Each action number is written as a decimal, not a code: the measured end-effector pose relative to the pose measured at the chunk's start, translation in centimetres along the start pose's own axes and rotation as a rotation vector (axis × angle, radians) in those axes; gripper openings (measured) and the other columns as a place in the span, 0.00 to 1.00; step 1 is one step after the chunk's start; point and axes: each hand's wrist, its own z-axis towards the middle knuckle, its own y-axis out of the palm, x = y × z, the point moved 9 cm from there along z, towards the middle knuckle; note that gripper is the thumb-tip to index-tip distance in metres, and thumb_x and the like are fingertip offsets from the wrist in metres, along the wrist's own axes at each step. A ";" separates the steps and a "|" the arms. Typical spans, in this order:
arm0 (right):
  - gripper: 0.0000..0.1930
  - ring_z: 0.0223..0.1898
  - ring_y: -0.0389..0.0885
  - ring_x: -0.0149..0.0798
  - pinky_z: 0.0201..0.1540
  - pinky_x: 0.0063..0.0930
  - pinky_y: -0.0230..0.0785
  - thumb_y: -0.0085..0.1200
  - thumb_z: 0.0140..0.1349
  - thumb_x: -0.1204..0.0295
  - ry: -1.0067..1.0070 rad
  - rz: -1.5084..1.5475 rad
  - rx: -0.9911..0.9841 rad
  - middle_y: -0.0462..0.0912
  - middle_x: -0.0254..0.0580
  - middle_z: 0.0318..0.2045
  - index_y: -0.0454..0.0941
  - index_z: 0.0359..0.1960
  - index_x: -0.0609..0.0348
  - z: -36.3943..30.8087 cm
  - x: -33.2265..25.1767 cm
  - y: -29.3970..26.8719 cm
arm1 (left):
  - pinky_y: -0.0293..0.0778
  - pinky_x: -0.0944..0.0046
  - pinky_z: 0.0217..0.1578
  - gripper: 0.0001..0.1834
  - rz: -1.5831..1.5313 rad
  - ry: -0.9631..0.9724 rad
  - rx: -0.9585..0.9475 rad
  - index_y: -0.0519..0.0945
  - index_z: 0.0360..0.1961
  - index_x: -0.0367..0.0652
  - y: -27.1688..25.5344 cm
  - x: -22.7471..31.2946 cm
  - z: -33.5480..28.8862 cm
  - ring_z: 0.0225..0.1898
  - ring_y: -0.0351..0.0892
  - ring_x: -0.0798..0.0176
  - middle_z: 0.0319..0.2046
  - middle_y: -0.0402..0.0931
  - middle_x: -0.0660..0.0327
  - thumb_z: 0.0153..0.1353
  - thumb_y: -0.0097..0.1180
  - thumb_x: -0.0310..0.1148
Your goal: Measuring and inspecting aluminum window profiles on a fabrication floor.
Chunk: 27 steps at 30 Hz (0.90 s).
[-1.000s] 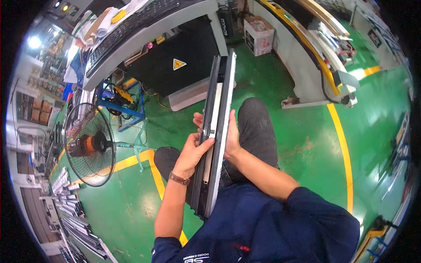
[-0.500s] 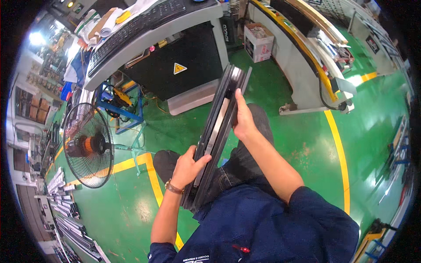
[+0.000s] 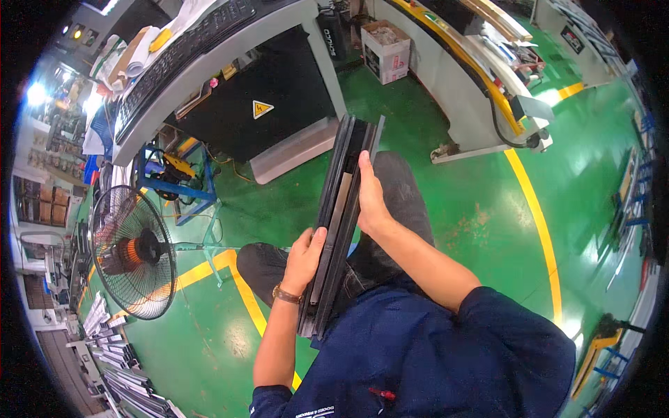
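Note:
Across my lap, tilted with its far end up and slightly right, lies a long black grooved profile (image 3: 329,182), apparently a window or door section. A narrow grey strip (image 3: 341,206) runs along its inner channel. My left hand (image 3: 302,262) is closed around the left edge near the middle, thumb over the top. Higher up, my right hand (image 3: 372,196) grips the opposite edge, thumb pointing along it; its other fingers are partly hidden underneath. The far end stays free, and the near end rests close to my shirt.
A black fan (image 3: 134,252) stands at left beside a blue metal stand (image 3: 198,208). Ahead is a grey machine desk (image 3: 296,152) with a keyboard (image 3: 182,59). A cardboard box (image 3: 385,54) and a yellow-edged machine (image 3: 463,115) stand far right. Yellow lines cross the green floor.
The profile has turned a little more upright, with both hands still on it. The surroundings have shifted slightly in view as my head moved.

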 end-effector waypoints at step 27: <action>0.40 0.50 0.90 0.53 0.56 0.51 0.84 0.47 0.77 0.29 0.093 0.142 -0.132 0.90 0.52 0.47 0.83 0.54 0.59 1.7 2.0 -4.8 | 0.82 0.52 0.57 0.38 0.139 -0.088 -0.075 0.79 0.69 0.35 1.2 -0.6 -6.1 0.52 0.91 0.45 0.52 0.90 0.43 0.66 0.74 0.49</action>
